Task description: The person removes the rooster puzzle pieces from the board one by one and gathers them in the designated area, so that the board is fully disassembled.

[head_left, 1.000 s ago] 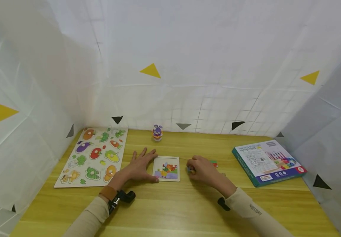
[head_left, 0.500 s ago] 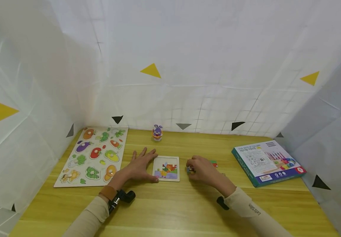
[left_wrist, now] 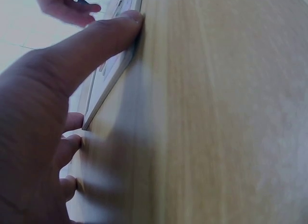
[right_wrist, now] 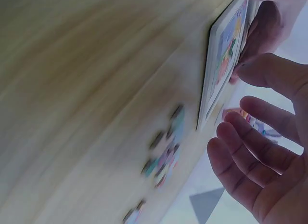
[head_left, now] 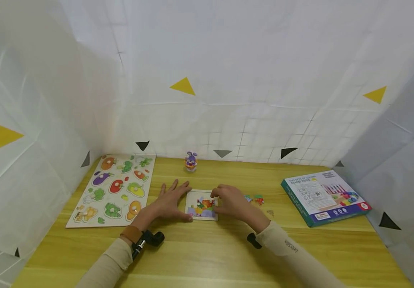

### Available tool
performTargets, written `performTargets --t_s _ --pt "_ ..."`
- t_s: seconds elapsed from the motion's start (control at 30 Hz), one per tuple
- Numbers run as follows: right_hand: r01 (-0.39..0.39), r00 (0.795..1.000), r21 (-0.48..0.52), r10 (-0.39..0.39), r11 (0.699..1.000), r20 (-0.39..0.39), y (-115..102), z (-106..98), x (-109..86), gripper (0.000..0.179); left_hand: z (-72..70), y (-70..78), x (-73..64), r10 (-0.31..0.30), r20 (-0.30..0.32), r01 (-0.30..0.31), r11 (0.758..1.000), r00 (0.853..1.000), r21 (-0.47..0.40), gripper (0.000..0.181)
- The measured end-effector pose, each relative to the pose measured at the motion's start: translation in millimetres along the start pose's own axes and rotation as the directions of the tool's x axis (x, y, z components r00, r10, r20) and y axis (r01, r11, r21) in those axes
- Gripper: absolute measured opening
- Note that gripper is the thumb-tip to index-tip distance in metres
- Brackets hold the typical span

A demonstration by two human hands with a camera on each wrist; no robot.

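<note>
Head view: puzzle pieces inside tray

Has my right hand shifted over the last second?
Yes. In the head view, the right hand has moved left, toward the unmoved small puzzle tray; its fingers now overlap the tray's right edge.

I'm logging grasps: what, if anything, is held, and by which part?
No grip shows: the right hand has nothing visible between its fingers; the left hand touches the puzzle board at its left side.
</note>
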State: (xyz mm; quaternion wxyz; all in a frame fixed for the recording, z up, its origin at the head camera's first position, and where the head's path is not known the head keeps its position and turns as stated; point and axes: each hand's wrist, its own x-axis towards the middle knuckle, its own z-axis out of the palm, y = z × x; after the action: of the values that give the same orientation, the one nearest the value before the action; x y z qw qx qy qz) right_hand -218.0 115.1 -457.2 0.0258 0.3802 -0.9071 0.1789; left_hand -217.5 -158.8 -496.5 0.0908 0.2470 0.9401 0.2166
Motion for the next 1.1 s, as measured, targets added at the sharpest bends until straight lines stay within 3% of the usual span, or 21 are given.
performTargets --t_s 0.6,0.87,1.1 --pt "0.007 0.994 -0.036 -0.003 0.999 0.107 -13.6 22.7 35.3 0.034 -0.2 -0.4 -0.3 0.001 0.005 -0.001 1.0 1.0 0.007 0.108" --pt "-0.012 0.989 -0.035 0.017 0.999 0.147 -17.4 23.7 40.7 0.029 -0.3 -0.6 0.7 0.006 0.005 -0.006 1.0 1.0 0.008 0.108" --pt "-0.02 0.99 -0.027 0.023 0.999 0.14 -18.5 24.2 38.7 0.034 0.5 -1.4 1.0 -0.006 0.008 0.006 1.0 1.0 0.005 0.108"
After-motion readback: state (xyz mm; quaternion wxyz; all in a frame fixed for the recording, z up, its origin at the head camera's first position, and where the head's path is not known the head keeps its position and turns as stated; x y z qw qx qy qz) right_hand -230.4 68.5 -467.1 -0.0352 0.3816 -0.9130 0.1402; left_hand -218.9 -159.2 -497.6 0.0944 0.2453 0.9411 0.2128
